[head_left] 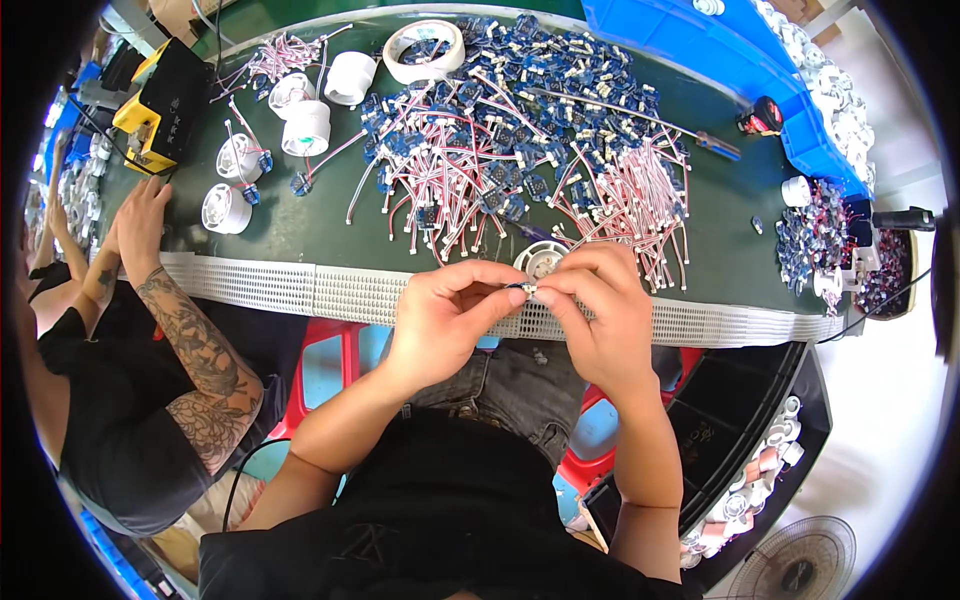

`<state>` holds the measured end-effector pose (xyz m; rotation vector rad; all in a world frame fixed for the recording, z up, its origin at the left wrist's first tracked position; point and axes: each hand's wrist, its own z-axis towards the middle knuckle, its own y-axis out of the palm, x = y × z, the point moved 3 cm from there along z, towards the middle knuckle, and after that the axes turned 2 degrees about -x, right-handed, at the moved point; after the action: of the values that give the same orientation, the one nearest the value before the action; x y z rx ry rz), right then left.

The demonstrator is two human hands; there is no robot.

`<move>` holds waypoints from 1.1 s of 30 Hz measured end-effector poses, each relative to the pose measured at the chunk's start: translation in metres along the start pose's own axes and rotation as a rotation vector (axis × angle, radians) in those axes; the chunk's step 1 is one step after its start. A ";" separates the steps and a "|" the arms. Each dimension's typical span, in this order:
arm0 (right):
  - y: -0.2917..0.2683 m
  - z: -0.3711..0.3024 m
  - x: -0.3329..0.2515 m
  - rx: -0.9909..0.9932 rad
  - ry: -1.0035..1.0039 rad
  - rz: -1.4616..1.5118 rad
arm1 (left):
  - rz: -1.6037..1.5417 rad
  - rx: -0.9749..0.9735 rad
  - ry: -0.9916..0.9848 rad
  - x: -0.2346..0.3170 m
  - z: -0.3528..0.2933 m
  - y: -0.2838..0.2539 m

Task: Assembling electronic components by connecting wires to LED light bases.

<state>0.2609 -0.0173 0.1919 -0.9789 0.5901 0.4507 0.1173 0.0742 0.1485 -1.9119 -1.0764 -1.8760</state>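
Observation:
Just over the table's near edge, my left hand point(445, 315) and my right hand point(608, 315) meet fingertip to fingertip. The left thumb and forefinger pinch a small blue circuit board point(519, 286), mostly covered by the fingers. At its right end shows a pale connector point(531, 289), where my right thumb and forefinger are closed; exactly what they grip is too small to tell. Right behind the fingertips is a round white plastic housing point(543, 257), partly hidden by my right hand. Beyond it, red-and-white wire leads with plugs point(450, 190) spread out below heaped blue circuit boards point(560, 70).
A screwdriver point(716, 145) lies right of the heap, a tape roll point(424, 50) behind it. White housings point(306, 130) stand left. Blue bins point(800, 125) line the right rear. A perforated white strip point(370, 293) edges the table. A tattooed co-worker's arm point(195, 325) reaches in at left.

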 end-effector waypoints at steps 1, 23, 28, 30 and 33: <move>0.001 0.000 0.001 0.002 -0.001 0.002 | 0.015 0.010 0.006 -0.001 -0.001 0.001; -0.001 0.005 0.012 -0.069 -0.154 0.130 | 0.297 0.069 0.280 0.004 -0.001 0.006; -0.004 0.006 0.018 -0.142 -0.199 0.181 | 0.322 -0.035 0.354 0.000 -0.001 0.001; -0.005 0.009 0.024 -0.233 -0.261 0.273 | 0.315 -0.042 0.350 -0.001 -0.002 0.001; -0.004 0.015 0.031 -0.252 -0.253 0.331 | 0.289 -0.040 0.330 -0.002 -0.002 0.002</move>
<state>0.2904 -0.0036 0.1810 -1.0454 0.4728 0.9480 0.1176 0.0711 0.1473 -1.5980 -0.6303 -1.9615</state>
